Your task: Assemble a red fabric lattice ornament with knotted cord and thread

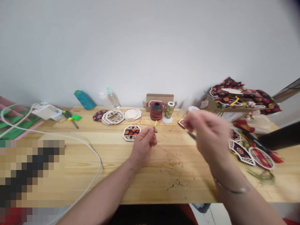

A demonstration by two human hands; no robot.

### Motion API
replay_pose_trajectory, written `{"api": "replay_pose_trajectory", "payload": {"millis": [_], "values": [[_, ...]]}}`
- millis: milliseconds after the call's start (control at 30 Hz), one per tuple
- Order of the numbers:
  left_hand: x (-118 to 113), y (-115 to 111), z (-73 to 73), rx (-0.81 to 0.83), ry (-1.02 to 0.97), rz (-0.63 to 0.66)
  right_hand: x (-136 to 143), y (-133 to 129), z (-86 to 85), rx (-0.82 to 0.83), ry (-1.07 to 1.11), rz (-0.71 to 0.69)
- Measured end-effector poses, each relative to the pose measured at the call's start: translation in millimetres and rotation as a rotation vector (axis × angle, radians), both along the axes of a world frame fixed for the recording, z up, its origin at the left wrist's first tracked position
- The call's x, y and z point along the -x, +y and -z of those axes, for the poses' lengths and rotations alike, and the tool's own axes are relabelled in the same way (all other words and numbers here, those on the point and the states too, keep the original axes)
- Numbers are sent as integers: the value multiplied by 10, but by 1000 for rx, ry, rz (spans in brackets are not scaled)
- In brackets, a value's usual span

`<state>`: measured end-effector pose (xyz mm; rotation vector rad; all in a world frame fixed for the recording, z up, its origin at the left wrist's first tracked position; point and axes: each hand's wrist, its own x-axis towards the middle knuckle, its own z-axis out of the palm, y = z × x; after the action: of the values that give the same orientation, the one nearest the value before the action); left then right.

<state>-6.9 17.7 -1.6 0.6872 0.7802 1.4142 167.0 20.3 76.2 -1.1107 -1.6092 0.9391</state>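
My left hand [145, 141] is closed in a pinch on a small yellow cord [155, 124], whose tip sticks up above the fingers. Beside it on the left lies an ornament with a white lattice frame and dark floral cloth [131, 133]. My right hand [206, 131] is raised above the table on the right, smeared by motion; what its fingers hold, if anything, cannot be made out. Just beyond my left hand stand a spool of dark red cord [156, 112] and a spool of gold-green thread [169, 112].
White lattice frames [113, 117] lie at the back left, near a teal thread cone [84, 100]. A cardboard box [220, 109] heaped with patterned cloth stands at the right. A white cable [97, 153] curves over the left side. Thread scraps [174, 184] dot the wooden table [112, 184].
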Motion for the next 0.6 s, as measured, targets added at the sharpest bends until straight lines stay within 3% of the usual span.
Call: {"api": "replay_pose_trajectory", "payload": {"millis": [133,267,367,467,600], "values": [[-18,-26,-24,-6,3,40,214,307,437,126,195,4],[-16,-32,-46,31,-83,62,320,352,734,228,397,-123],[0,-24,-78,37,-168,92,367,282,790,256,527,-317],[24,-11,-119,37,-215,98,387,230,792,353,521,-529],[65,6,-155,27,-231,38,283,218,693,458,166,-784]]}}
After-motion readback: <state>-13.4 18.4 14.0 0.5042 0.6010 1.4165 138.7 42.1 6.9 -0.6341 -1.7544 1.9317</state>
